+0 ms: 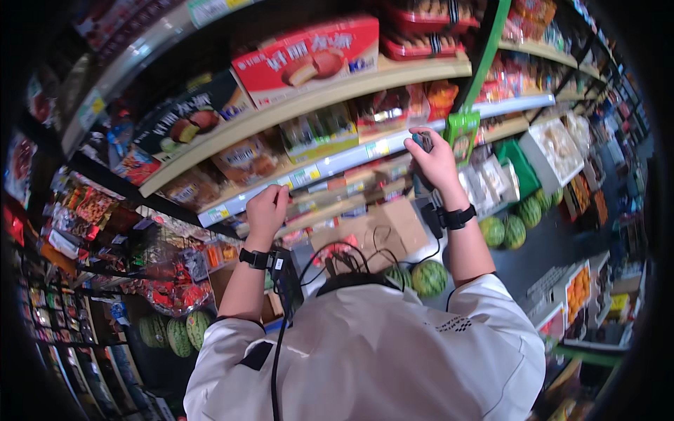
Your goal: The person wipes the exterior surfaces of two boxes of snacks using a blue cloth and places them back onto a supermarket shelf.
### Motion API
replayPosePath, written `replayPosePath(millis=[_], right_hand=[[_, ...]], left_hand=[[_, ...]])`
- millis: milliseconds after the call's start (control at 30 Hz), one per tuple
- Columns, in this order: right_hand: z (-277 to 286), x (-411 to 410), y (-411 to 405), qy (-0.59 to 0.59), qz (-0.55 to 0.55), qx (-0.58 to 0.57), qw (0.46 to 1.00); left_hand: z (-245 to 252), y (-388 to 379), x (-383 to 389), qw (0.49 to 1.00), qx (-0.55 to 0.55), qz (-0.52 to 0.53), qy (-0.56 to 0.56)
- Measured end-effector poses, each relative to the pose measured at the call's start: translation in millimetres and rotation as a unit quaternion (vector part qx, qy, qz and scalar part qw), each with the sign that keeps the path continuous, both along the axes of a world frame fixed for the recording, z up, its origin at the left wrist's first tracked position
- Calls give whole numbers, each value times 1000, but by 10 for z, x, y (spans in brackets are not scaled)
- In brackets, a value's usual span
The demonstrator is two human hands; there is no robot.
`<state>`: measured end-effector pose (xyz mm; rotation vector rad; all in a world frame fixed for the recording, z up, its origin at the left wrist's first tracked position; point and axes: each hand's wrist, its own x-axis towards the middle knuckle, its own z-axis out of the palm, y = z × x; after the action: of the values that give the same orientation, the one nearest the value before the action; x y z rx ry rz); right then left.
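My left hand (267, 210), its fingers curled closed, is at the front of the price rail (310, 173), with no object visible in it. A small dark and teal item (423, 141) is between the fingers and thumb of my right hand (434, 158); its kind cannot be told. Just right of that hand a green packaged bag (462, 138) hangs at the shelf end. Behind the rail are a green and clear snack pack (318, 131) and wrapped bread-like packs (245, 160). Both wrists wear black straps with small devices and cables.
Red (310, 60) and dark (192, 118) snack boxes stand on the shelf above. Below are an open cardboard box (376, 229) and watermelons (429, 278). More watermelons (179, 337) lie at the lower left. A white foam box (553, 150) and orange fruit (578, 289) are at the right.
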<state>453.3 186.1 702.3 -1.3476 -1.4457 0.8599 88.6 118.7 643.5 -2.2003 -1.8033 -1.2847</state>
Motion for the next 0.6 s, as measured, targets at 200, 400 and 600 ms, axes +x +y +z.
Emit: replayPosePath(millis=[200,400,600], right_hand=[[-1003,138,-734,221,-23,-274,936],[-1674,-685,-1460,439,-14,-283,853],[-1510,-1887,-1512,561,108,-194,798]], left_hand=[[-1301,-405,-553,940,-311,38,-136],[-2015,-670,-1068,865,-434,-70,-242],[-1667,-594,-966,737,-493,-270,-375]])
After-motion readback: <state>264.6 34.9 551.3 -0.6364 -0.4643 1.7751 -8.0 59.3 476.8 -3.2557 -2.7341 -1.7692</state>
